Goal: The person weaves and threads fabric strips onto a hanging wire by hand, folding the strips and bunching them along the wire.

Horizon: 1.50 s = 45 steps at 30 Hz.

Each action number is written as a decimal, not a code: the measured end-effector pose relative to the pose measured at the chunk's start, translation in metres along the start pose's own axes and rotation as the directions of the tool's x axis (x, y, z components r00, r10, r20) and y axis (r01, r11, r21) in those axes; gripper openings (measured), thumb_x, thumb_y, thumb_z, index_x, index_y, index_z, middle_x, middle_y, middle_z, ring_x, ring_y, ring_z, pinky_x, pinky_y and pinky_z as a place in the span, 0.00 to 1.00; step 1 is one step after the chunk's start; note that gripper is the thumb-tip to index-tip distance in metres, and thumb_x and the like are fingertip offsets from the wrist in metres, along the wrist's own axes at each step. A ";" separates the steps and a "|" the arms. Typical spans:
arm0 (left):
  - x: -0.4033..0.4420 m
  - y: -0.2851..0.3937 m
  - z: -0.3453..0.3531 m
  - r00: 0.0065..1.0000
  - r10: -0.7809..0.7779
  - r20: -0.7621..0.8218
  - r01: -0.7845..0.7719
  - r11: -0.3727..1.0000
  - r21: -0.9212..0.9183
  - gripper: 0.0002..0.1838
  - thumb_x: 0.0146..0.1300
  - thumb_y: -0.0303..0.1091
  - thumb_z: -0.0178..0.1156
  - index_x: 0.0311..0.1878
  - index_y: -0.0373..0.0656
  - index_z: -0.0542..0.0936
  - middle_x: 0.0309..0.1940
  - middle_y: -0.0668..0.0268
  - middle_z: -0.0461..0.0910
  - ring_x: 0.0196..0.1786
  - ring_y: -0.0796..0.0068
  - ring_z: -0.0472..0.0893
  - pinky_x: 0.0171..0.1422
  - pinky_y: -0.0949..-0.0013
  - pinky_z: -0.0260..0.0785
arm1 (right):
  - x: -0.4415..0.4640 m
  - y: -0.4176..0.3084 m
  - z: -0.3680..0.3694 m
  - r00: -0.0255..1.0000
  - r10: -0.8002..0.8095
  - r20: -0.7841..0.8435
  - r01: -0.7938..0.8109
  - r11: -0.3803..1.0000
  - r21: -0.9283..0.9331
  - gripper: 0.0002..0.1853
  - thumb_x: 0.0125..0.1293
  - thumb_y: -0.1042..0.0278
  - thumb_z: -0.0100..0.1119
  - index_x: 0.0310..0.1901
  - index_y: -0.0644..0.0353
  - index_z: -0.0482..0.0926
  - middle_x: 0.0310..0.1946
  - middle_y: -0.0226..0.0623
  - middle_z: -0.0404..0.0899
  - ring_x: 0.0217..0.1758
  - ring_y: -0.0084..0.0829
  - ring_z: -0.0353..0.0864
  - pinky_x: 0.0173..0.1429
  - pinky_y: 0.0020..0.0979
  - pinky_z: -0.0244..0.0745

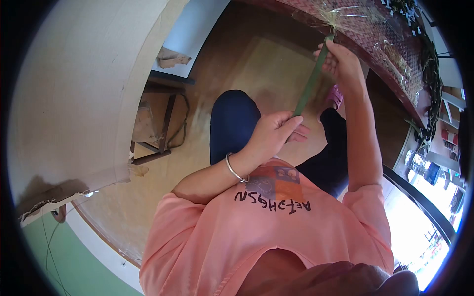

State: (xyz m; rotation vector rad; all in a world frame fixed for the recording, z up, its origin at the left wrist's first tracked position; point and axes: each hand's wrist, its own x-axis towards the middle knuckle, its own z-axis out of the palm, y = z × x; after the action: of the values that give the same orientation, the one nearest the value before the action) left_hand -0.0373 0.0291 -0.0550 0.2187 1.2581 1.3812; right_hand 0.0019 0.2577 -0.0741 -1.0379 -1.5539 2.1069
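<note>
A long, flat green strip (312,84), perhaps a leaf or a plaited band, runs slantwise between my two hands. My left hand (279,130), with a silver bangle at the wrist, pinches its lower end between thumb and fingers. Further up, my right hand (340,61) is closed on the strip near its upper end, other fingers curled behind. Just past that hand, fine pale-yellow strands (333,18) fan out from the strip's top at the table edge. The exact grip under the right fingers is partly hidden.
A table with a reddish woven top (365,34) bears loose strands and clear plastic. Dark green bundles (430,84) hang along its far right side. To the left stand a large pale board (84,93) and a dark-framed stool (165,123). My knees are below my hands.
</note>
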 end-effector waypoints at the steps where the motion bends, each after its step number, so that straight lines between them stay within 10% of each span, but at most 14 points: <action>1: 0.000 0.000 0.001 1.000 -0.020 0.012 0.020 0.999 -0.041 0.14 0.68 0.34 0.51 0.45 0.30 0.76 0.34 0.56 0.82 0.32 0.72 0.83 0.36 0.80 0.71 | 0.005 -0.004 -0.003 1.000 -0.006 -0.007 0.006 1.000 -0.010 0.17 0.66 0.57 0.53 0.41 0.66 0.78 0.33 0.40 0.82 0.29 0.19 0.75 0.39 0.16 0.69; 11: 0.042 0.006 0.008 0.999 0.020 0.044 -0.013 0.987 -0.158 0.14 0.68 0.33 0.51 0.43 0.28 0.76 0.33 0.54 0.83 0.31 0.71 0.82 0.37 0.79 0.72 | -0.046 -0.006 0.027 0.986 0.150 -0.067 -0.160 0.970 -0.181 0.20 0.68 0.54 0.51 0.44 0.67 0.77 0.37 0.40 0.82 0.34 0.21 0.80 0.41 0.18 0.72; 21: 0.027 0.002 0.006 0.998 0.051 0.044 -0.053 0.997 0.056 0.14 0.68 0.34 0.51 0.43 0.29 0.77 0.33 0.56 0.83 0.31 0.75 0.81 0.39 0.81 0.71 | 0.013 -0.005 0.005 0.999 0.052 0.018 -0.052 0.998 0.037 0.21 0.68 0.53 0.51 0.46 0.67 0.76 0.38 0.40 0.82 0.39 0.25 0.81 0.44 0.20 0.72; 26: 0.073 0.034 0.017 0.977 0.181 -0.114 -0.169 0.979 0.114 0.15 0.64 0.36 0.54 0.40 0.31 0.81 0.39 0.58 0.83 0.40 0.75 0.80 0.49 0.79 0.69 | -0.041 0.016 -0.009 0.924 -0.135 -0.357 0.049 0.969 -0.241 0.21 0.64 0.51 0.55 0.39 0.66 0.80 0.32 0.36 0.82 0.34 0.24 0.79 0.41 0.19 0.69; 31: 0.104 0.037 0.026 0.970 0.229 -0.086 -0.213 0.963 0.162 0.18 0.61 0.42 0.58 0.40 0.32 0.82 0.37 0.61 0.83 0.39 0.75 0.79 0.51 0.78 0.68 | -0.111 0.036 0.031 0.986 0.132 -0.098 -0.156 0.940 -0.304 0.17 0.62 0.55 0.57 0.29 0.64 0.81 0.23 0.29 0.78 0.27 0.17 0.70 0.36 0.16 0.64; 34: 0.084 0.045 0.016 0.994 0.054 -0.098 -0.033 0.978 0.204 0.20 0.61 0.44 0.58 0.38 0.33 0.83 0.36 0.62 0.83 0.36 0.76 0.79 0.48 0.78 0.68 | -0.099 0.026 0.034 0.991 0.070 -0.111 -0.100 0.953 -0.285 0.17 0.62 0.56 0.56 0.30 0.64 0.81 0.23 0.27 0.77 0.26 0.18 0.67 0.35 0.16 0.62; 36: 0.070 0.032 0.000 0.966 0.244 -0.086 -0.213 0.939 0.270 0.20 0.61 0.46 0.58 0.37 0.34 0.83 0.31 0.64 0.83 0.27 0.77 0.78 0.36 0.82 0.68 | -0.082 0.023 0.026 0.977 0.032 -0.213 -0.078 0.974 -0.213 0.17 0.62 0.54 0.56 0.32 0.63 0.82 0.25 0.28 0.77 0.27 0.18 0.68 0.36 0.16 0.62; 41: 0.005 0.010 0.010 0.987 -0.088 0.136 0.044 0.953 0.301 0.20 0.63 0.46 0.57 0.35 0.35 0.83 0.22 0.69 0.81 0.24 0.80 0.75 0.30 0.83 0.62 | -0.051 0.030 0.020 0.996 -0.062 -0.063 0.059 0.997 -0.042 0.18 0.62 0.52 0.56 0.34 0.62 0.83 0.27 0.29 0.78 0.30 0.19 0.70 0.38 0.18 0.63; 45: 0.043 0.013 0.009 1.000 -0.002 -0.019 0.007 0.963 0.269 0.17 0.63 0.42 0.58 0.36 0.34 0.83 0.31 0.64 0.83 0.35 0.79 0.78 0.40 0.79 0.65 | -0.068 0.023 0.017 0.964 -0.094 -0.247 0.051 0.983 -0.176 0.19 0.62 0.52 0.57 0.35 0.63 0.83 0.29 0.30 0.79 0.31 0.20 0.71 0.39 0.20 0.65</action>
State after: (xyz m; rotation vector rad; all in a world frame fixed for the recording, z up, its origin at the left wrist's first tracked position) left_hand -0.0501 0.0717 -0.0643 0.3910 1.4599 1.2080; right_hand 0.0399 0.1952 -0.0685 -1.2329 -1.6331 1.7386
